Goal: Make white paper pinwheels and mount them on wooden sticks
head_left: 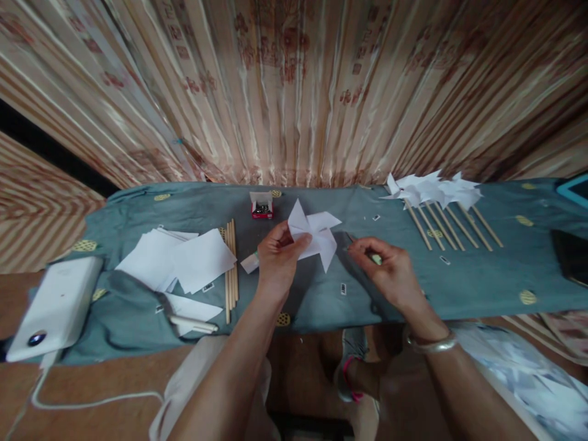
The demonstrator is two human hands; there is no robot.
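Observation:
A folded white paper pinwheel [316, 236] is pinched between the thumb and fingers of my left hand [281, 257], above the table's middle. Its blades point outward. To the right, apart from the paper, my right hand [388, 269] is closed round a small pointed tool with a pale green handle [376, 259]. The tool's thin dark tip pokes out past the fingers toward the pinwheel; most of the handle is hidden in the palm. Just behind my left hand sits an open red box [262, 206] of small shiny metal pieces.
Left of my hands lie several wooden sticks [231, 269], a stack of white paper sheets [184, 260] and a pale rod-like object [193, 323]. A white power bank [55, 306] with a cable rests at far left. Several pinwheels on sticks [436, 190] lie at the back right.

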